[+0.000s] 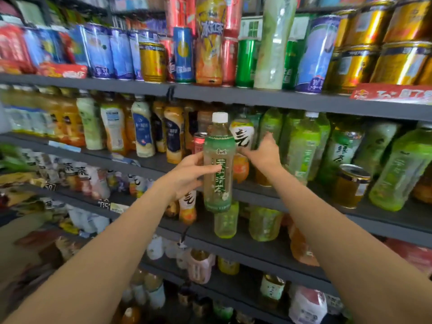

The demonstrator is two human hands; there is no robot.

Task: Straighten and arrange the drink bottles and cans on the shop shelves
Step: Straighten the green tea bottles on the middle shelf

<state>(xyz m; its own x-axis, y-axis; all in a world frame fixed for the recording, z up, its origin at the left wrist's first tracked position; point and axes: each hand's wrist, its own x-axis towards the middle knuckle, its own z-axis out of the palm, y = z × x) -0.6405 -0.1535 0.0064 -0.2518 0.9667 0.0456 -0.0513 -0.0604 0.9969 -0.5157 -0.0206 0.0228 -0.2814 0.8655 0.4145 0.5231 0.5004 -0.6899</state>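
A shop worker's left hand (187,176) grips a full green-labelled tea bottle (218,162) at mid-body, fingers curled round the label, holding it upright in the air just in front of the middle shelf (304,197). Filled nearly to its white cap, the plastic bottle looks moderately heavy and fairly stiff, though thin walls may give under a hard squeeze; the smooth label could slip, so the waist, where the hand already sits, seems the safest hold. Just beyond, the right hand (264,153) reaches among the shelf's bottles beside a white-labelled bottle (242,135); blur hides whether its fingers close on anything. Behind it stand crowded green tea bottles (301,146), several leaning. Above, on the upper shelf (233,94), tilted gold cans (397,61) and a tall orange bottle (209,43) await straightening.
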